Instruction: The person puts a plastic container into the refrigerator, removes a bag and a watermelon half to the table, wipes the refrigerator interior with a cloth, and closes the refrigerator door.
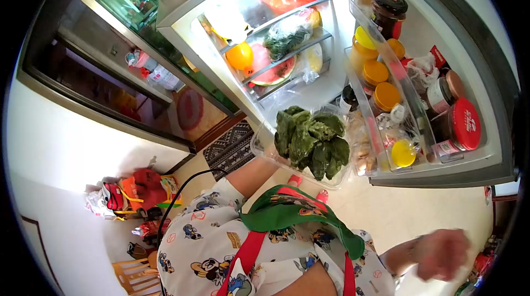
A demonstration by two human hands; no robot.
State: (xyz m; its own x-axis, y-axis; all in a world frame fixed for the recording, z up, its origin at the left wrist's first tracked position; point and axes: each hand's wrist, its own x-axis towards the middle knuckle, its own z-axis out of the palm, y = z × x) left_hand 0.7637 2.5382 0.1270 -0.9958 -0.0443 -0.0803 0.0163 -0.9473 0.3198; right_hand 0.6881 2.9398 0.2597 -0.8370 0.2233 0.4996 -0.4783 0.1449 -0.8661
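Observation:
A clear plastic container (265, 146) with dark green leafy vegetables (312, 140) is in front of the open fridge, above the floor. My left forearm reaches to the container's left side; the hand itself is hidden behind or under it. Off to the lower right, away from the fridge, my right hand (443, 254) is blurred by motion, and its fingers cannot be made out. Inside the fridge, a cut watermelon (277, 71), an orange fruit (239, 56) and bagged greens (287, 39) lie on the shelves.
The fridge door (430, 181) stands open at the right, its racks holding several jars, including a red-lidded jar (465, 124). Bags (146, 188) and a wooden chair (132, 275) are at the lower left. A patterned mat (231, 146) lies by the doorway.

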